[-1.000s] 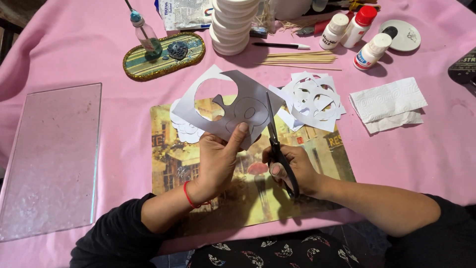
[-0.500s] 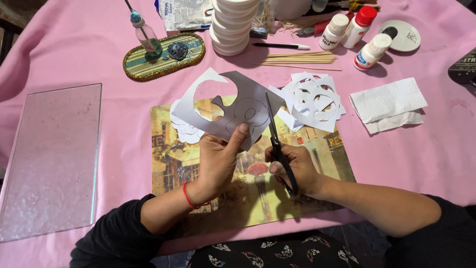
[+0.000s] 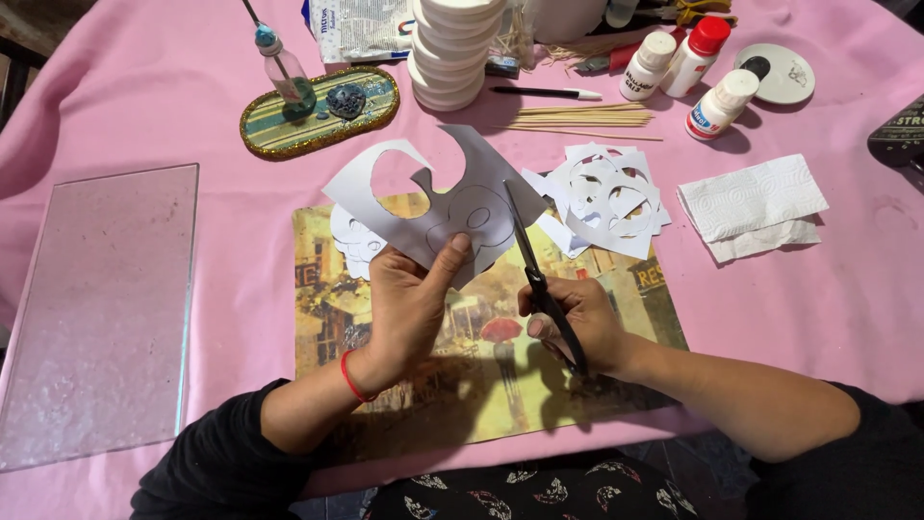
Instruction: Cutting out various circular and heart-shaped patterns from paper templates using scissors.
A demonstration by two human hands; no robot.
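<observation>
My left hand (image 3: 409, 308) pinched a white paper sheet (image 3: 438, 197) with cut-out holes, thumb pressed on top near a pencilled circle, holding it raised above a printed street-scene picture (image 3: 481, 385) that lay on the pink-covered surface (image 3: 144, 96). My right hand (image 3: 577, 323) was closed around the handles of black scissors (image 3: 539, 284), whose blades met the sheet's right edge. Just beside that, a pile of white paper offcuts (image 3: 611, 197) lay half on the picture. A clear glass pane (image 3: 96, 308) rested well to the left. Further back stood a stack of white round lids (image 3: 452, 48), three small white bottles (image 3: 688, 72), wooden skewers (image 3: 577, 117) and a folded paper towel (image 3: 751, 207).
</observation>
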